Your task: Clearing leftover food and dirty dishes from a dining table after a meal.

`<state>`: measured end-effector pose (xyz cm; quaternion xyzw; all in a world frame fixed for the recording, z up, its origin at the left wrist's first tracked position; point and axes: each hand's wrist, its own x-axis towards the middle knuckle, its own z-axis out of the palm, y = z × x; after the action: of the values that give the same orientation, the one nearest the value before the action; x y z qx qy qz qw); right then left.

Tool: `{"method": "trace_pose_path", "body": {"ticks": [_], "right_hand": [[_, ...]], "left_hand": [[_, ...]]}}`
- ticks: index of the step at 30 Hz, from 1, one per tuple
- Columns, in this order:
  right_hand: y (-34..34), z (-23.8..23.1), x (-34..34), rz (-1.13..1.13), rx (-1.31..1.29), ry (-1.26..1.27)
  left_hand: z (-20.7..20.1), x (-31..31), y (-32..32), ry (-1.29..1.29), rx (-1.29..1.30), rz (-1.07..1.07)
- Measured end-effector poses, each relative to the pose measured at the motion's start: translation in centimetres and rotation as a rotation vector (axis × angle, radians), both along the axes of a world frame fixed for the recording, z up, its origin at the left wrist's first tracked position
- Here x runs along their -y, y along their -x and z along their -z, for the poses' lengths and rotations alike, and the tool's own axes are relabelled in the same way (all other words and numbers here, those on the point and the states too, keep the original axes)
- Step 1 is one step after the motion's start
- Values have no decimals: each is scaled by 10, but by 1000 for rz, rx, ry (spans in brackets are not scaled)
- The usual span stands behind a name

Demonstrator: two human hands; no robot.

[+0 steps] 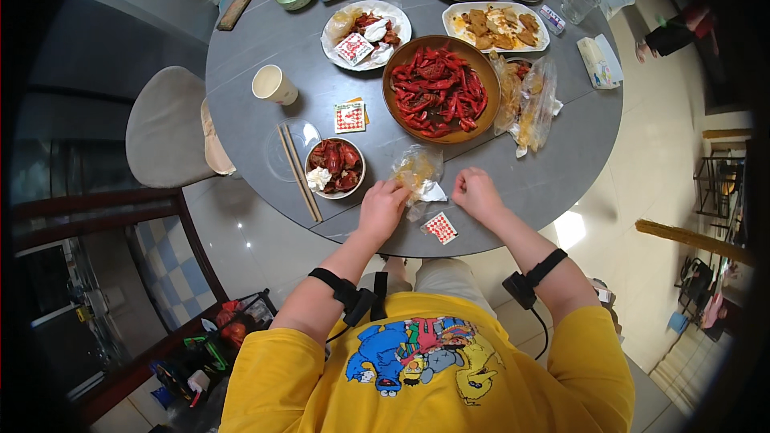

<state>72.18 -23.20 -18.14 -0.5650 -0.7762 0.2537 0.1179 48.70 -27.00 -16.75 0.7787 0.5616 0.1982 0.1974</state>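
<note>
My left hand (383, 207) is closed, its fingertips pinching the near edge of an oily, crumpled clear plastic (417, 165) by the table's front edge. Just right of it, my right hand (476, 192) is curled closed; whatever its fingers hold, if anything, is hidden. Between the hands lies a white tissue (433, 192). A red-and-white checked packet (439, 228) rests closest to me. On the left stands a bowl of crayfish shells (334, 167) with a crumpled tissue on top. Beyond my hands, a large brown bowl (388, 104) holds red crayfish.
Wooden chopsticks (298, 173) lie left of the shell bowl, by a clear plate. A paper cup (274, 85) and another checked packet (350, 117) are farther off. Stained plastic (536, 108) lies to the right of the crayfish. Several dishes, including a white platter (457, 20), fill the far side.
</note>
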Motion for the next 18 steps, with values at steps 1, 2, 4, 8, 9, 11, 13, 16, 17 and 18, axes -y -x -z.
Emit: {"method": "trace_pose_path", "body": {"ticks": [1,2,4,8,9,11,13,16,17,18], "right_hand": [[11,-18,-2,20,-142,77],[21,-35,-3,43,-283,156],[46,-60,-6,63,-366,209],[61,-44,-18,106,-515,214],[61,-42,-18,102,-515,215],[58,-39,-18,79,-498,117],[50,-40,-16,86,-469,92],[26,-31,-2,87,-356,112],[18,-25,7,76,-274,159],[16,-26,18,75,-272,161]], "left_hand": [[1,2,1,-15,4,3],[1,3,1,-14,5,-4],[1,5,1,-49,16,11],[0,5,0,-50,15,18],[3,5,1,-54,16,17],[7,5,2,-58,17,13],[4,5,2,-48,8,6],[0,3,0,-2,9,-5],[-1,1,-1,-1,11,-5],[-1,1,0,1,12,-11]]}}
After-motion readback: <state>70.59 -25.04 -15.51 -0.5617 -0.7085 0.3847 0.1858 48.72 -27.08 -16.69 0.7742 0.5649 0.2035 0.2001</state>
